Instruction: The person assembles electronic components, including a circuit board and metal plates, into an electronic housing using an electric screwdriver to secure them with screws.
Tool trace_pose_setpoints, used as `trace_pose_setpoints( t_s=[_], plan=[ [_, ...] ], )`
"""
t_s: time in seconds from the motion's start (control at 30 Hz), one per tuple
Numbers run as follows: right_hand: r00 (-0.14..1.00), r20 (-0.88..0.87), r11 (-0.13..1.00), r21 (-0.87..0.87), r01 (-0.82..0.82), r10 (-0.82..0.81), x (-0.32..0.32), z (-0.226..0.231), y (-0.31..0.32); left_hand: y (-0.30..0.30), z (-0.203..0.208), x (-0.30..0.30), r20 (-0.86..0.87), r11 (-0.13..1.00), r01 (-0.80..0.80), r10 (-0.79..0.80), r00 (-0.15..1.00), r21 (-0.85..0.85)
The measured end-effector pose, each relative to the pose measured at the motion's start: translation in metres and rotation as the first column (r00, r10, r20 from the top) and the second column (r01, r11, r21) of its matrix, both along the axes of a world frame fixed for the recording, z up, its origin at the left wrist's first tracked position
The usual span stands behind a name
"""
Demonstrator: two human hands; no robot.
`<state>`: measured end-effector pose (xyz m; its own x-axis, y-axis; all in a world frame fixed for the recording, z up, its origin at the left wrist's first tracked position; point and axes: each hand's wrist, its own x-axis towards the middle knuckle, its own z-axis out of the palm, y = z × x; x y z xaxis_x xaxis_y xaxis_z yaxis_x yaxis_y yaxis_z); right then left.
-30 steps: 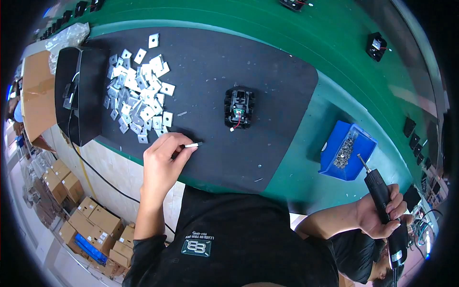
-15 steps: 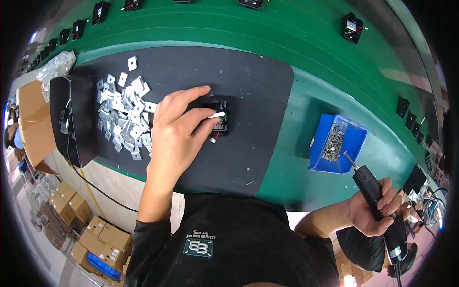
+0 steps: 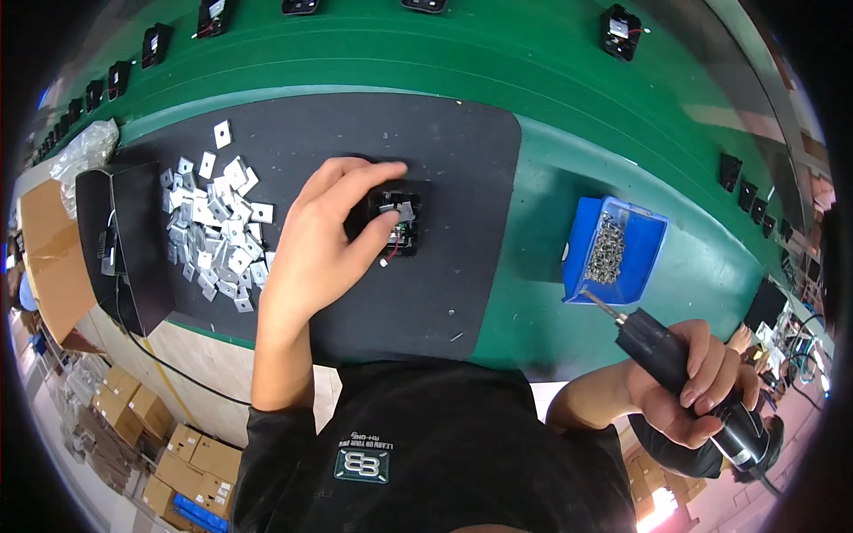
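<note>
My left hand (image 3: 324, 231) hovers over a small black housing (image 3: 407, 247) with a circuit board and a thin red wire, lying on the black mat. Its fingers are spread and its thumb tip is at the edge of a small metal plate (image 3: 406, 211) in the housing; actual contact is hard to judge. On the right, my right hand (image 3: 697, 382) is closed round a black electric screwdriver (image 3: 653, 342). Its bit points up and left, just below a blue bin (image 3: 641, 258) of small screws (image 3: 607, 251).
Many square metal plates with holes (image 3: 218, 218) are heaped left of my hand. Beside them stands a black box (image 3: 142, 249) with a cable. More black housings (image 3: 620, 33) line the green surface beyond the mat (image 3: 444, 302). Cardboard boxes (image 3: 200, 457) are stacked at lower left.
The metal plate, pinched in my left fingers before, now lies in the housing, and those fingers have spread. The screwdriver has swung left, its bit now below the bin's near edge.
</note>
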<state>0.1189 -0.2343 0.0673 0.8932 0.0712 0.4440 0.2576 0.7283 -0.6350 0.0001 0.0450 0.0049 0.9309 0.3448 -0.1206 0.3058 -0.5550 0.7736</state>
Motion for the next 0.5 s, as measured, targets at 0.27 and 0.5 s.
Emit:
trace_pose_setpoints(
  t_s=[0.27,0.5],
  plan=[
    [0.945,0.033,0.93,0.171,-0.325,0.325,-0.011,-0.004,0.051,-0.02,0.016,-0.034,0.536,0.996,0.042,-0.076,0.841,0.076],
    [0.823,0.138,0.822,0.081,-0.563,0.551,-0.02,0.004,0.064,-0.047,0.003,-0.022,0.593,0.984,0.176,-0.147,0.792,0.009]
  ],
)
